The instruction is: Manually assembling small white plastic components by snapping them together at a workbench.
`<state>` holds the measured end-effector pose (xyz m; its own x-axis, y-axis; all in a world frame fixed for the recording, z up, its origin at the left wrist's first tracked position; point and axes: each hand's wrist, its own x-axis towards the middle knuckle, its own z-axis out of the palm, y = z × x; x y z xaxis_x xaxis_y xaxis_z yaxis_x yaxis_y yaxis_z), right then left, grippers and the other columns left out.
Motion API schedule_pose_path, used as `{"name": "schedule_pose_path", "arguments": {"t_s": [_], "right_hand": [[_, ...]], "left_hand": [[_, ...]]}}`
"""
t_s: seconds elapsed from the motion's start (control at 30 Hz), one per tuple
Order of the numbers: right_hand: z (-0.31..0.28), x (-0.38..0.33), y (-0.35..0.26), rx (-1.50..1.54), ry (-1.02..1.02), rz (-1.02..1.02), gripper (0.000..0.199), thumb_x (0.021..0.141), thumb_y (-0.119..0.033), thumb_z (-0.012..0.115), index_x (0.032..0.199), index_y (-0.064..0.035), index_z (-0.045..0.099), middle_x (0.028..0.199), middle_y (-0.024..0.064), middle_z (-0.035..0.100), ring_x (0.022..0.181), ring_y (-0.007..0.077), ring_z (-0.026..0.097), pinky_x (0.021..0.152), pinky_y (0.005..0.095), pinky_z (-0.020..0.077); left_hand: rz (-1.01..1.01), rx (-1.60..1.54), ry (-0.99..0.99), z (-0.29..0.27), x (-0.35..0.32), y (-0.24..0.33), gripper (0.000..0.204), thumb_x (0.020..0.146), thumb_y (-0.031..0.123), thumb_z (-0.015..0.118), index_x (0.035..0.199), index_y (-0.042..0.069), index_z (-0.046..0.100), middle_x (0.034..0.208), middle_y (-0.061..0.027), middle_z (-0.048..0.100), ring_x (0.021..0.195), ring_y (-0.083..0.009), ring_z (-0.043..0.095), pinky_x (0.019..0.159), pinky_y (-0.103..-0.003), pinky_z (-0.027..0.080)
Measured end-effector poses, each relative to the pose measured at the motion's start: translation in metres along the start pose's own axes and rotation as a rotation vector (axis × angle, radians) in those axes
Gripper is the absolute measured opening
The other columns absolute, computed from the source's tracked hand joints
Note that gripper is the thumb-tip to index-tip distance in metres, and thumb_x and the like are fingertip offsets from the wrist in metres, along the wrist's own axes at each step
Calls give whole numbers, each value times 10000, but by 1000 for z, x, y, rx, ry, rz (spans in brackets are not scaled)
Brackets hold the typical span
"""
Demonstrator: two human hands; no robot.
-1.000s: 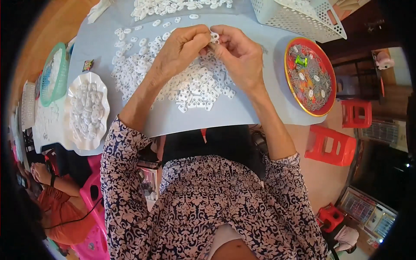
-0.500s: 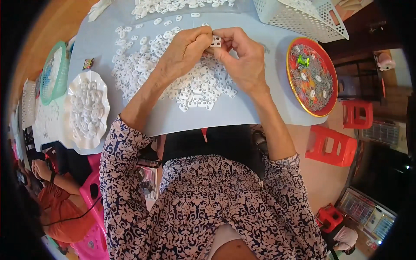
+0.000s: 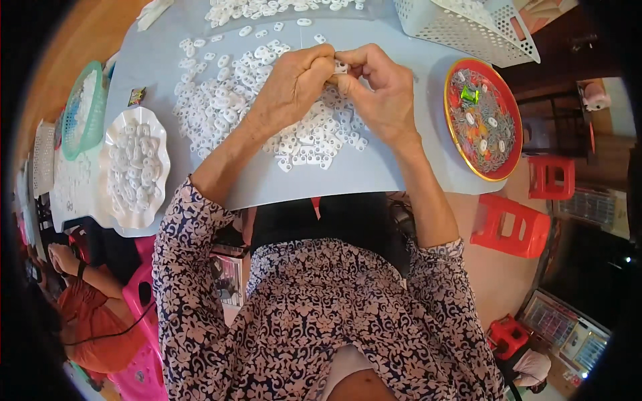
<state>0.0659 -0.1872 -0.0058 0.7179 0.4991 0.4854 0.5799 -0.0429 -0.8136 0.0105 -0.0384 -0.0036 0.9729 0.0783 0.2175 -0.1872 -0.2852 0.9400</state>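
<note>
My left hand (image 3: pixel 297 83) and my right hand (image 3: pixel 381 87) meet above the far side of a pile. Pinched between their fingertips is a small white plastic piece (image 3: pixel 341 67) with dark holes; the left fingers partly cover it. Beneath and left of my hands spreads a heap of small white oval plastic pieces (image 3: pixel 221 100) with holes. On the near side of the heap lie flatter, squarer white pieces (image 3: pixel 311 142). Whether anything else is inside my closed left fingers is hidden.
At right, a red gold-rimmed tray (image 3: pixel 516 137) holds small grey parts and a green wrapper (image 3: pixel 470 95). A white wavy dish (image 3: pixel 110 154) of oval pieces stands left, near a green basket (image 3: pixel 72 134). Behind are a white basket (image 3: pixel 455 40) and more pieces. A person (image 3: pixel 100 294) sits at left.
Both hands have shifted slightly right and down. The white piece between them has turned, and fewer of its holes show.
</note>
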Motion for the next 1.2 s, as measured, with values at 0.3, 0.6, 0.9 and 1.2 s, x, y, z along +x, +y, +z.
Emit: {"name": "schedule_pose_path", "arguments": {"t_s": [0.3, 0.6, 0.9, 1.2], "right_hand": [[-5, -1, -4, -76, -52, -18, 178, 782, -24, 712, 928, 15, 617, 771, 17, 629, 690, 56, 552, 620, 194, 474], [-6, 6, -6, 287, -81, 203, 148, 850, -16, 622, 984, 47, 615, 775, 69, 666, 701, 108, 635, 642, 215, 510], [-3, 2, 8, 328, 101, 253, 102, 872, -46, 610, 939, 27, 635, 750, 15, 634, 639, 45, 541, 590, 197, 458], [-81, 69, -2, -162, 285, -132, 80, 836, -87, 595, 833, -22, 642, 703, 19, 615, 598, 88, 520, 538, 252, 420]], "left_hand": [[11, -40, 20, 6, -2, 0, 252, 880, 185, 398, 725, -6, 453, 588, -40, 390, 569, -114, 370, 529, -293, 362], [0, -6, -10, -3, 9, -9, 267, 900, 202, 401, 728, 3, 451, 620, -32, 430, 576, -117, 390, 530, -292, 364], [53, 18, -35, 4, 5, 0, 157, 882, 107, 497, 767, 2, 478, 640, -9, 437, 604, -84, 401, 538, -251, 355], [1, -165, 56, 2, 3, -4, 195, 906, 126, 462, 778, -7, 522, 690, -11, 516, 658, -80, 462, 623, -230, 394]]}}
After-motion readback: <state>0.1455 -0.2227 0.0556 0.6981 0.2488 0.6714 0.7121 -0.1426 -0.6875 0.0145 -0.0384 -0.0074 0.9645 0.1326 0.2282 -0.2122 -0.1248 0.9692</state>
